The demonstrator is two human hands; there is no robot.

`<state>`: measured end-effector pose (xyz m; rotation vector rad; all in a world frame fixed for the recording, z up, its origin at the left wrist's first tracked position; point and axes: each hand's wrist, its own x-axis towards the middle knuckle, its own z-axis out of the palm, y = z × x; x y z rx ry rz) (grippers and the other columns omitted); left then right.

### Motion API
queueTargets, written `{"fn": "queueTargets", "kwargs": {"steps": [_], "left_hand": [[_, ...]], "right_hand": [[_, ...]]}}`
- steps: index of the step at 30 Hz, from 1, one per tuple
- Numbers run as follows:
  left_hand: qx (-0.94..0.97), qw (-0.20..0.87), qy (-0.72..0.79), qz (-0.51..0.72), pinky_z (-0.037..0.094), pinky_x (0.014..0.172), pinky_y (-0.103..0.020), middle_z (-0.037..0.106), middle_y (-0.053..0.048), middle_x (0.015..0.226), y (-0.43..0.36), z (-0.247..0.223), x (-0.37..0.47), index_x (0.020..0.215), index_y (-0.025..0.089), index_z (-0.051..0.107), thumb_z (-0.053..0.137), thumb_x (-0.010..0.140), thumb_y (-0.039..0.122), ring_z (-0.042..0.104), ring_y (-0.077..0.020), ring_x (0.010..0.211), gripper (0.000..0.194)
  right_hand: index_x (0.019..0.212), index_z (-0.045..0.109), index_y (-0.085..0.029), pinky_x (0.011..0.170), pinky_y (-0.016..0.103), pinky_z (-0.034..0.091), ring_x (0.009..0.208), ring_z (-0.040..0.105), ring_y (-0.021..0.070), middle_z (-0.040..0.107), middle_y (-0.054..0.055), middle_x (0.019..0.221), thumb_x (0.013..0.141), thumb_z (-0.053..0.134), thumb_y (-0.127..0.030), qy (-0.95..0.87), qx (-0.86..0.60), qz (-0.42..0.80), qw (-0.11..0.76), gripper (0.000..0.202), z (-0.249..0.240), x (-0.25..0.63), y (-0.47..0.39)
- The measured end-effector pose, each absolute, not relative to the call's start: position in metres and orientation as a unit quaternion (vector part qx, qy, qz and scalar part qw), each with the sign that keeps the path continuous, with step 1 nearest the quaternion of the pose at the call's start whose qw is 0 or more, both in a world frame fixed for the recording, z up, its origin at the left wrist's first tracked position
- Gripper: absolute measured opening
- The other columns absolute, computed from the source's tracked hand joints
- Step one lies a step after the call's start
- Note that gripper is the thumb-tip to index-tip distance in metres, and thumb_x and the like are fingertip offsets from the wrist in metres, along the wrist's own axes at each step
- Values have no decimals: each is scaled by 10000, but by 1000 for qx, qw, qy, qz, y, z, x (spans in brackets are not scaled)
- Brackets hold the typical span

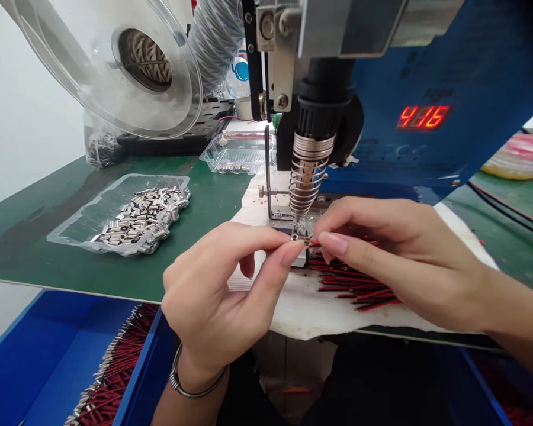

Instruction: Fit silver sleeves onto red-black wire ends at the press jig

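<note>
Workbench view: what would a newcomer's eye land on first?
Probably the glowing red 416 readout on the blue machine at upper right. Next, the spring-wrapped soldering iron pointing down at the centre, just above the pinching left hand and right hand. Then the clear plastic tray heaped with small metal cylinders, on the green tabletop at left.

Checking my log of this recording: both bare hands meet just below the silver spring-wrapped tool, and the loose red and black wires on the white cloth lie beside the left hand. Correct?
Not quite: the head view shows the wires beside the right hand. They do lie on the cloth, and that hand meets the left hand just below the tool.
</note>
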<state>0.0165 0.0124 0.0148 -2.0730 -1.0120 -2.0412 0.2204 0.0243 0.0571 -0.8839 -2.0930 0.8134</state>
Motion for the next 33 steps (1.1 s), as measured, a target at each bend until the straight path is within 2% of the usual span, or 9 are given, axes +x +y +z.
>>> {"fn": "queueTargets", "kwargs": {"steps": [4, 9, 18, 26, 30, 33], "left_hand": [[-678, 22, -340, -651, 471, 561, -287, 749, 76, 760, 13, 15, 16, 910, 248, 749, 810, 877, 125, 591, -96, 606, 142], [-678, 17, -346, -649, 458, 573, -287, 733, 79, 748, 13, 16, 15, 889, 245, 735, 798, 861, 109, 597, -101, 633, 152], [-689, 21, -357, -631, 458, 570, -278, 723, 81, 754, 16, 14, 13, 878, 242, 703, 775, 880, 117, 584, -94, 620, 144], [-687, -11, -366, -628, 478, 576, -304, 746, 57, 820, 12, 14, 12, 991, 258, 760, 766, 882, 85, 600, -111, 655, 205], [-693, -9, -372, -617, 497, 572, -313, 768, 53, 849, 11, 14, 11, 968, 273, 756, 775, 897, 110, 609, -118, 648, 179], [-693, -11, -386, -609, 510, 585, -312, 762, 58, 829, 11, 14, 10, 943, 275, 736, 784, 912, 133, 616, -118, 649, 154]], "right_hand": [[898, 699, -249, 480, 227, 426, 586, 587, 121, 673, -31, 742, 1075, 638, -305, -821, -349, 246, 378, 196, 58, 219, 24], [874, 697, -221, 481, 235, 393, 552, 552, 92, 678, -46, 724, 1037, 672, -171, -848, -317, 142, 400, 172, 60, 218, 24], [929, 756, -213, 625, 225, 531, 683, 676, 109, 764, -20, 811, 991, 743, -151, -853, -283, 6, 438, 88, 55, 218, 27], [955, 791, -220, 631, 223, 569, 730, 736, 132, 811, 15, 881, 982, 743, -101, -852, -282, 3, 441, 131, 54, 219, 25], [966, 812, -234, 647, 204, 579, 720, 741, 118, 827, -8, 884, 991, 739, -120, -851, -281, -2, 444, 137, 55, 218, 25], [952, 820, -235, 621, 242, 575, 693, 737, 136, 831, -8, 854, 1008, 726, -163, -855, -292, 9, 428, 131, 57, 218, 26]]}}
